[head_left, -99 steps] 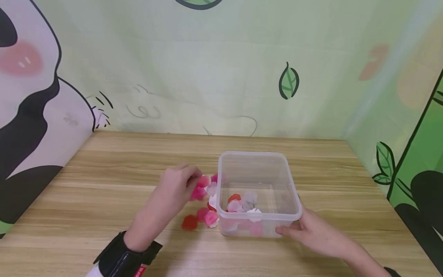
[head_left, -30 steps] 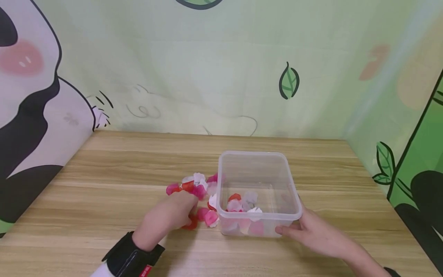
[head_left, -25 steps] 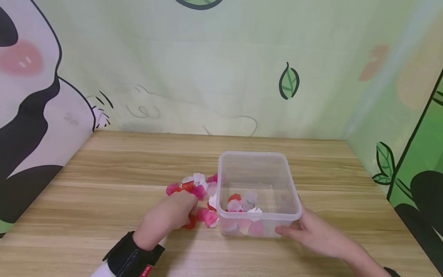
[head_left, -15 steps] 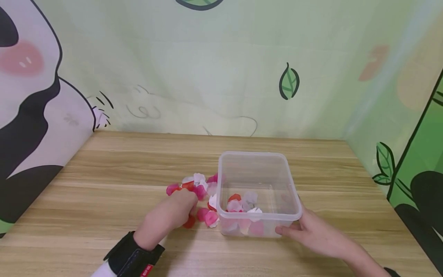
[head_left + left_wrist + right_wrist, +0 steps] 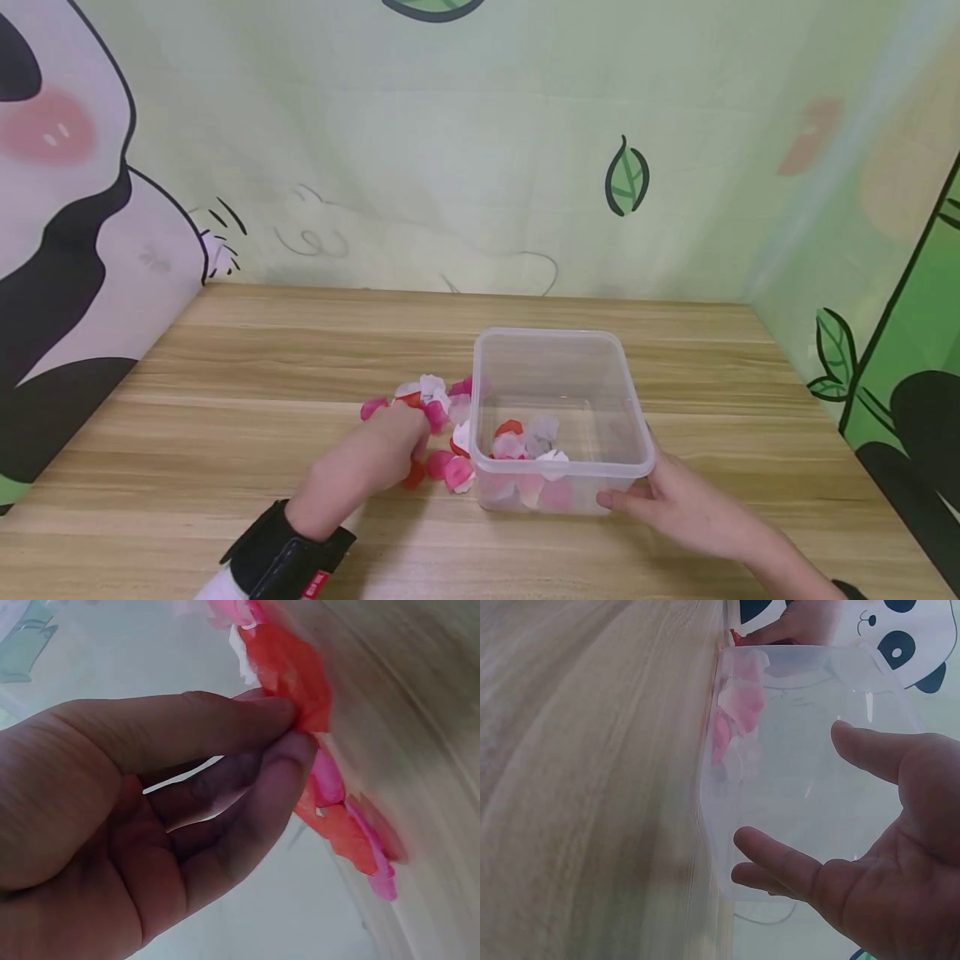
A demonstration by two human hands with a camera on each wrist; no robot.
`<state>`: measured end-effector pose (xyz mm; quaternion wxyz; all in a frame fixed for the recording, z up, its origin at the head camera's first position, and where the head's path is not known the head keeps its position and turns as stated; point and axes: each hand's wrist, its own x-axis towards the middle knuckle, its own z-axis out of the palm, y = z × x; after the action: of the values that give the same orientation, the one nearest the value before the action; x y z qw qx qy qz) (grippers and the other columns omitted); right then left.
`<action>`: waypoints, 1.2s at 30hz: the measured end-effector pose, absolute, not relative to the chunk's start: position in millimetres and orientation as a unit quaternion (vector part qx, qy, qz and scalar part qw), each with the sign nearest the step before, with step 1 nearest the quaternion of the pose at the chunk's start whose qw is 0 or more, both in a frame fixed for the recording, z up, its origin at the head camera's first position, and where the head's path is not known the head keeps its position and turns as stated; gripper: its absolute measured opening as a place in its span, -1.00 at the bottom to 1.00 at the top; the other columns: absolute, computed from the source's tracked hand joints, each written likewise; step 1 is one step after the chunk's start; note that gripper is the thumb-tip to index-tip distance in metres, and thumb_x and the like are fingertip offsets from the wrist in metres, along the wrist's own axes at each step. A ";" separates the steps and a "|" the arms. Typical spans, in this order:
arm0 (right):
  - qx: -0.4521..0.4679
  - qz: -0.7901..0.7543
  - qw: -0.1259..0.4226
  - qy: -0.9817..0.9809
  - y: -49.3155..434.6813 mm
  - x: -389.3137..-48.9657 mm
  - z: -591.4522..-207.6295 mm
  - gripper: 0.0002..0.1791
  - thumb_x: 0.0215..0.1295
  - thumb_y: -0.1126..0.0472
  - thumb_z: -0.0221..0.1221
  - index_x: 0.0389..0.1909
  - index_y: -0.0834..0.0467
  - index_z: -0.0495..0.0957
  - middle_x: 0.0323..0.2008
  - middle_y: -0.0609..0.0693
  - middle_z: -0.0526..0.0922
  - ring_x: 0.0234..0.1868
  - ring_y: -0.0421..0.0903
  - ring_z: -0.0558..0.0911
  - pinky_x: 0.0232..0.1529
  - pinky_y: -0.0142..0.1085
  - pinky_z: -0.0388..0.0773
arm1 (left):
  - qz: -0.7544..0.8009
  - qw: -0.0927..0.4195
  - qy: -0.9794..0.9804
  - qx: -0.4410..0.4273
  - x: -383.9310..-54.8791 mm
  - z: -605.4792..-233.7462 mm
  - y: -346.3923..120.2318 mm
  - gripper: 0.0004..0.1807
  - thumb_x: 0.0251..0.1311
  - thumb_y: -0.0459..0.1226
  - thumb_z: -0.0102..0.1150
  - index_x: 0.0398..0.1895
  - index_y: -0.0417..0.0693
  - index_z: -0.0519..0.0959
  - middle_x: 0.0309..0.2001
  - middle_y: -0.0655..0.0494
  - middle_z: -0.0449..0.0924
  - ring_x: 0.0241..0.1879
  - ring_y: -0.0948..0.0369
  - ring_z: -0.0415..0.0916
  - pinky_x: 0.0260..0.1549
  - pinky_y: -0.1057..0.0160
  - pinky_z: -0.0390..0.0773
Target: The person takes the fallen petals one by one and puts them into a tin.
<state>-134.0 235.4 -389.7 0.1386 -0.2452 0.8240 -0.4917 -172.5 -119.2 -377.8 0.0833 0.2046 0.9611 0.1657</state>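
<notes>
In the left wrist view, a red petal [image 5: 291,671] sits at the thumb and fingertips of my left hand [image 5: 378,450], which pinches its edge close over the table. More pink, red and white petals lie around that hand, among them a pink petal [image 5: 457,472] and a white one [image 5: 432,388]. To the right stands a clear plastic box [image 5: 561,468], lidless, with several petals [image 5: 510,446] at its left side. My right hand [image 5: 678,504] rests against the box's near right corner, thumb on the front and fingers along the right side, fairly straight and spread.
The wood-grain table [image 5: 247,400] reaches back to a printed cloth backdrop [image 5: 420,167] with leaves and a panda [image 5: 67,208]. A black band [image 5: 288,550] wraps the left wrist.
The left hand came from the back of the petal pile to the red petal at the near side, which has since shifted slightly. Right hand and box stay in place.
</notes>
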 end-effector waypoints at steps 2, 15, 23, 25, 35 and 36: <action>-0.247 -0.485 0.134 0.828 235.7 -134.0 -389.8 -0.08 0.43 0.13 0.30 0.59 0.11 -0.07 0.29 0.31 0.43 0.19 0.09 0.60 0.06 -0.26 0.61 | 0.165 0.067 0.960 0.216 -173.4 -375.9 -118.7 -0.63 0.09 -0.56 0.36 -0.70 -0.07 0.46 -0.68 0.18 0.26 -0.60 0.22 0.22 -0.59 0.31 0.29; -0.251 -0.477 0.129 0.832 236.4 -134.8 -389.9 -0.11 0.43 0.10 0.30 0.57 0.13 -0.03 0.27 0.27 0.46 0.19 0.03 0.60 0.08 -0.25 0.60 | 0.243 -0.094 0.928 0.265 -176.0 -359.0 -115.2 -0.77 0.06 -0.63 0.36 -0.51 -0.16 0.63 -0.57 0.19 0.50 -0.54 0.25 0.41 -0.51 0.38 0.53; -0.250 -0.479 0.131 0.831 235.9 -134.7 -389.6 -0.11 0.43 0.12 0.30 0.57 0.12 -0.04 0.28 0.27 0.45 0.19 0.04 0.60 0.08 -0.25 0.60 | 0.286 -0.262 0.881 0.270 -168.1 -350.4 -109.7 -0.79 -0.01 -0.60 0.47 -0.33 -0.26 0.69 -0.38 0.02 0.65 -0.46 0.20 0.57 -0.41 0.32 0.66; -0.250 -0.482 0.132 0.829 235.6 -134.7 -389.6 -0.11 0.43 0.13 0.30 0.58 0.12 -0.04 0.28 0.28 0.45 0.19 0.04 0.60 0.08 -0.25 0.61 | 0.296 -0.297 0.864 0.277 -165.6 -348.3 -108.2 -0.77 -0.03 -0.59 0.51 -0.31 -0.26 0.70 -0.36 0.02 0.66 -0.42 0.19 0.61 -0.37 0.30 0.68; -0.253 -0.488 0.133 0.825 234.9 -133.0 -389.7 -0.12 0.43 0.15 0.30 0.57 0.14 -0.03 0.28 0.30 0.44 0.19 0.07 0.60 0.07 -0.24 0.61 | 0.340 -0.369 0.793 0.347 -150.8 -339.5 -94.3 -0.75 0.00 -0.60 0.49 -0.26 -0.24 0.69 -0.29 0.06 0.67 -0.31 0.21 0.68 -0.27 0.32 0.69; -0.255 -0.487 0.132 0.824 234.9 -132.7 -389.6 -0.12 0.44 0.15 0.29 0.57 0.15 -0.03 0.28 0.30 0.44 0.19 0.08 0.60 0.06 -0.24 0.61 | 0.341 -0.369 0.788 0.355 -150.1 -340.0 -92.5 -0.75 0.00 -0.60 0.48 -0.27 -0.24 0.69 -0.29 0.07 0.67 -0.31 0.22 0.67 -0.28 0.34 0.68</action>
<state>-132.7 234.9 -389.6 0.1320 -0.2553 0.8245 -0.4875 -150.1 -92.5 -340.0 -0.3695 0.3545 0.7883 0.3412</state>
